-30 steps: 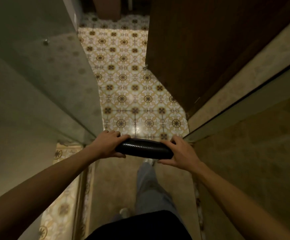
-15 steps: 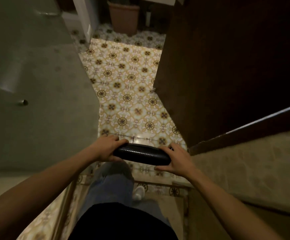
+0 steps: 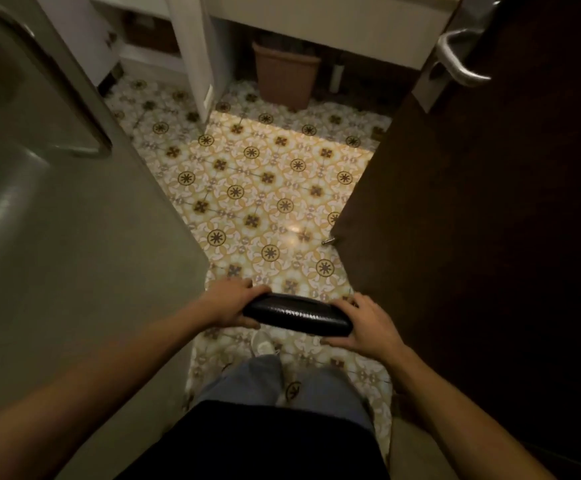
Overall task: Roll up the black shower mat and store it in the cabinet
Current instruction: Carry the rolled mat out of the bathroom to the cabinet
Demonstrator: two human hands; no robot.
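The black shower mat (image 3: 297,315) is rolled into a tight tube and held level in front of my body, over the patterned floor. My left hand (image 3: 231,303) grips its left end and my right hand (image 3: 363,325) grips its right end. White cabinet units (image 3: 334,26) stand along the far wall, with a white upright panel (image 3: 195,53) between them. The ends of the roll are hidden under my fingers.
A frosted glass shower door (image 3: 57,220) with a metal handle (image 3: 46,95) fills the left. A dark wooden door (image 3: 489,220) with a lever handle (image 3: 458,60) stands on the right. A brown bin (image 3: 287,76) sits under the far counter. Patterned tile floor (image 3: 264,188) runs between them.
I have stepped forward out of the shower area with the roll held the same way. The far cabinets, bin and both door handles have come into view.
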